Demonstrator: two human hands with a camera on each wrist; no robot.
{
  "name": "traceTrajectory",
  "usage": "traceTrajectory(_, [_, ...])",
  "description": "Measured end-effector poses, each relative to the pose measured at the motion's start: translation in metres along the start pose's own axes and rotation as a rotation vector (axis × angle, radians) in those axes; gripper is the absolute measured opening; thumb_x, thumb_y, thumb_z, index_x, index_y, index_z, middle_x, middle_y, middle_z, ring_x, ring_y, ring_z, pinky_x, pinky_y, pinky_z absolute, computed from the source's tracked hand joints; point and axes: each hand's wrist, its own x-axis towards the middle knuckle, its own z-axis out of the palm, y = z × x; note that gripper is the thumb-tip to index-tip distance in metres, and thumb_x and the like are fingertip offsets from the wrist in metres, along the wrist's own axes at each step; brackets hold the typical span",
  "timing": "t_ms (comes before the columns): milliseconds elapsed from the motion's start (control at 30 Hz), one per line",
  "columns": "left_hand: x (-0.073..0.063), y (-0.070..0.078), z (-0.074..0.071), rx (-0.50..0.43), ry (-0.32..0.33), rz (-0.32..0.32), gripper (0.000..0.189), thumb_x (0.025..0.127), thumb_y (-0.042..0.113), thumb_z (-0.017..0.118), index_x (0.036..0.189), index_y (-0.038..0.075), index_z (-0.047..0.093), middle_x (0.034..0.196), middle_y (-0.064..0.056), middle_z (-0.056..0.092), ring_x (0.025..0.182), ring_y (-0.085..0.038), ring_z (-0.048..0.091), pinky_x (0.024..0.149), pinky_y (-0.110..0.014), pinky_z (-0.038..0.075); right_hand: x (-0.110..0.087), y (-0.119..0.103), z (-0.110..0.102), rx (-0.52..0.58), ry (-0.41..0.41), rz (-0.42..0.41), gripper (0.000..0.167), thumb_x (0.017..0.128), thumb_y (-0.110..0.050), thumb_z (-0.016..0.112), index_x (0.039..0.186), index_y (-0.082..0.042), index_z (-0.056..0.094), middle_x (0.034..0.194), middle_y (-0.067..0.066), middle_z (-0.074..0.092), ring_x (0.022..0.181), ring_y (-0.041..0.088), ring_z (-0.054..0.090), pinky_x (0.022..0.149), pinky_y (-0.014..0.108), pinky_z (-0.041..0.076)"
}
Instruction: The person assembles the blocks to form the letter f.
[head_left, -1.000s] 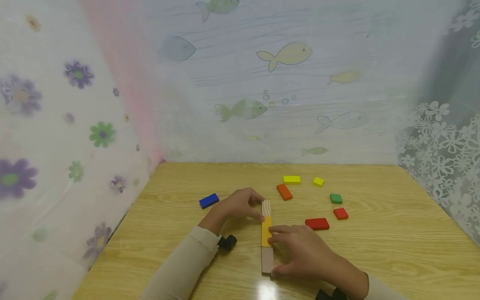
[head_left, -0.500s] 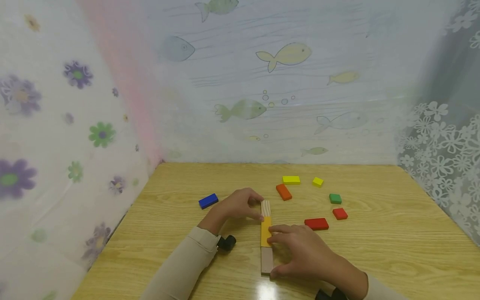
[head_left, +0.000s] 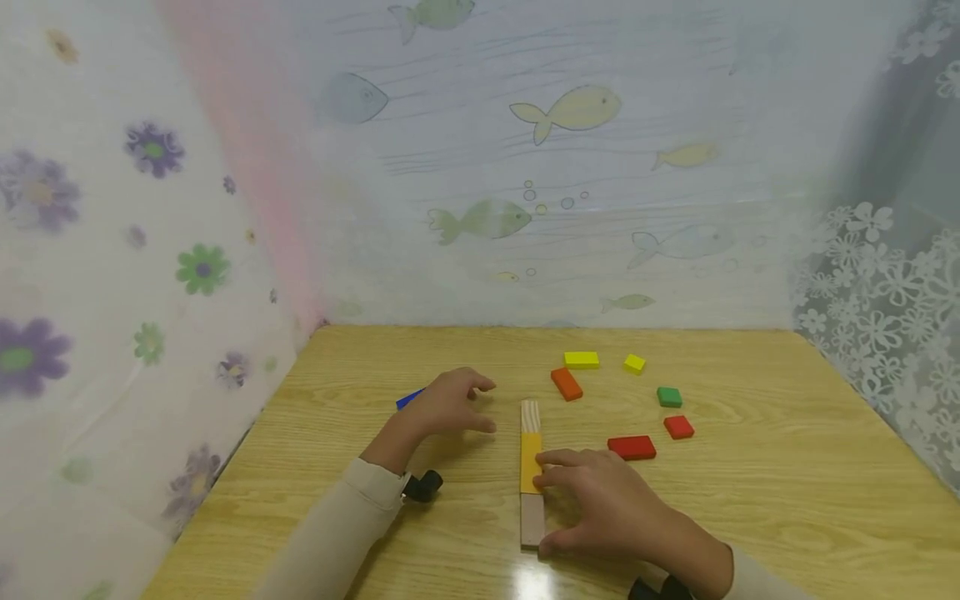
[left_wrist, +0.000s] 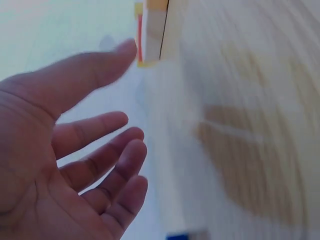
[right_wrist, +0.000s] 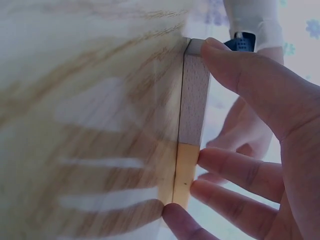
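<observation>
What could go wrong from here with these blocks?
1. Only the right hand touches the three-block row; uneven pressure might skew it.
2. The left hand partly hides the blue block in the head view; a backward sweep could bump it.

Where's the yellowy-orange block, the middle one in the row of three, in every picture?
Head: the yellowy-orange block is below the centre, slightly to the right.
Left wrist: just a bit of the yellowy-orange block shows, near the middle of the top edge.
Right wrist: the yellowy-orange block is below and right of the centre.
Shared landmark: the left hand, seen in all three.
</observation>
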Motion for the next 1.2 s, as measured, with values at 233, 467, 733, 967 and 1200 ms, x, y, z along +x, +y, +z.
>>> traceTrajectory(233, [-0.019, -0.025, -0.023, 0.019, 0.108, -0.046, 0.066, 0.086, 0.028, 0.087, 0.144, 0.01, 0.061, 0.146, -0.007, 0.058, 0.127, -0.032, 0.061, 0.094, -0.048, 0.056, -0.001, -0.001, 0.0, 0.004, 0.004, 0.001, 0.07, 0.072, -0.078, 0.077, 0.122, -0.028, 0.077, 0.143, -0.005, 0.063, 0.126, 0.024, 0.063, 0.099, 0.053, 0.052])
traceTrajectory(467, [-0.033, -0.046, -0.039, -0.002, 0.171, -0.094, 0.063, 0.089, 0.028, 0.084, 0.145, 0.01, 0.06, 0.145, -0.009, 0.06, 0.131, -0.034, 0.057, 0.099, -0.051, 0.054, -0.002, -0.001, 0.0, -0.005, 0.013, -0.006, 0.069, 0.072, -0.076, 0.079, 0.121, -0.027, 0.077, 0.143, -0.004, 0.064, 0.125, 0.024, 0.064, 0.099, 0.052, 0.052])
traceTrajectory(733, [-0.037, -0.065, -0.047, -0.052, 0.198, -0.182, 0.061, 0.089, 0.028, 0.084, 0.143, 0.009, 0.062, 0.141, -0.014, 0.062, 0.129, -0.035, 0.058, 0.1, -0.052, 0.054, -0.002, 0.0, 0.001, -0.006, 0.015, -0.01, 0.07, 0.073, -0.077, 0.078, 0.122, -0.028, 0.077, 0.143, -0.004, 0.063, 0.125, 0.025, 0.064, 0.098, 0.052, 0.052])
traceTrajectory(967, [-0.035, -0.08, -0.046, -0.072, 0.192, -0.213, 0.061, 0.087, 0.027, 0.086, 0.139, 0.005, 0.064, 0.135, -0.014, 0.066, 0.124, -0.034, 0.06, 0.1, -0.051, 0.054, -0.002, 0.0, 0.002, -0.002, 0.015, -0.013, 0.069, 0.073, -0.077, 0.078, 0.122, -0.027, 0.077, 0.143, -0.004, 0.064, 0.125, 0.025, 0.064, 0.099, 0.052, 0.053])
traceTrajectory(1200, [-0.036, -0.083, -0.046, -0.057, 0.173, -0.223, 0.058, 0.084, 0.023, 0.088, 0.134, 0.002, 0.067, 0.126, -0.014, 0.07, 0.117, -0.031, 0.065, 0.097, -0.048, 0.055, -0.002, 0.0, 0.002, -0.001, 0.002, -0.005, 0.069, 0.074, -0.076, 0.077, 0.123, -0.028, 0.076, 0.143, -0.005, 0.063, 0.126, 0.025, 0.064, 0.1, 0.053, 0.052])
